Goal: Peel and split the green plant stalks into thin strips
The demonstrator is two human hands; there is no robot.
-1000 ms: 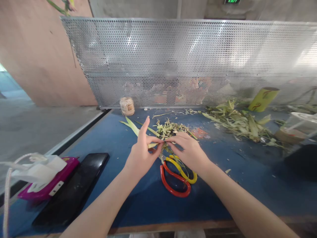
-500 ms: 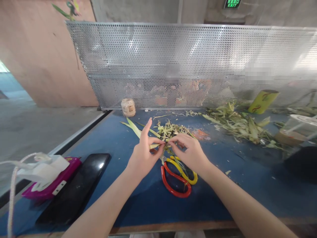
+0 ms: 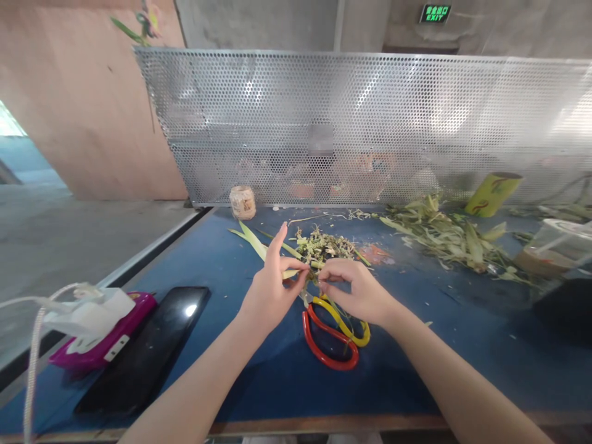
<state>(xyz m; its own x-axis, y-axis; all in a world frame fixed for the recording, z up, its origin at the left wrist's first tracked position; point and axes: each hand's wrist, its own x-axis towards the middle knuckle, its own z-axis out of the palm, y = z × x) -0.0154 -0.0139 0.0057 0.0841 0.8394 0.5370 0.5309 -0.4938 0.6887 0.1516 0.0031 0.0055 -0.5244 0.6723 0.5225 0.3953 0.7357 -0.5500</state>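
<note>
My left hand [image 3: 269, 290] pinches a pale green leaf strip [image 3: 291, 272] between thumb and middle finger, index finger pointing up. My right hand [image 3: 358, 290] meets it from the right, fingers curled and pinched on the same strip. Just beyond my fingers lies a small heap of leaf trimmings [image 3: 324, 245] with a long green leaf [image 3: 252, 239] reaching left. Directly under my hands, two pairs of scissors rest on the blue tabletop [image 3: 222, 265]: red-handled scissors [image 3: 326, 346] and yellow-handled scissors [image 3: 345, 320], overlapping.
A black phone [image 3: 148, 345] and a magenta case [image 3: 106, 342] with a white charger and cable lie at the left. A twine spool [image 3: 243, 202] stands by the perforated metal screen [image 3: 370, 123]. A larger leaf pile [image 3: 448, 234], yellow cylinder [image 3: 493, 194] and clear container [image 3: 555, 243] sit right.
My right hand has curled its fingers and drawn slightly down and toward me, staying on the strip. My left hand holds its pinch. The view has tilted down a little.
</note>
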